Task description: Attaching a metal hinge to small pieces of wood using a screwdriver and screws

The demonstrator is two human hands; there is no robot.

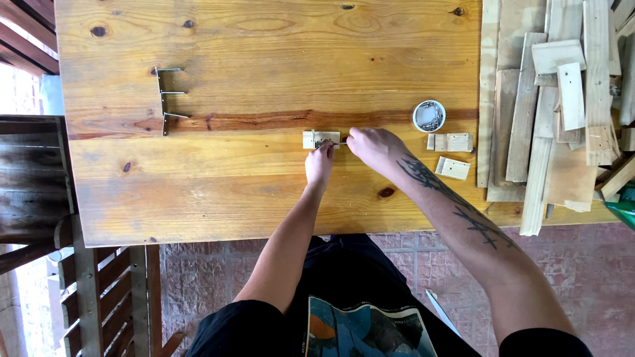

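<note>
A small pale wooden block point(313, 138) with a metal fitting on it lies near the middle of the wooden table point(231, 79). My left hand point(320, 164) rests on the block's near edge, fingers pinched against it. My right hand point(374, 148) is closed on a thin metal tool point(341, 142) whose tip points at the block's right side. What kind of tool it is cannot be told.
A round white tub of small metal parts point(428, 116) stands right of my hands, with small wooden blocks point(453, 168) beside it. Three metal brackets point(166, 99) lie at the left. A pile of scrap boards point(562, 106) covers the right end. A wooden chair point(99, 291) stands lower left.
</note>
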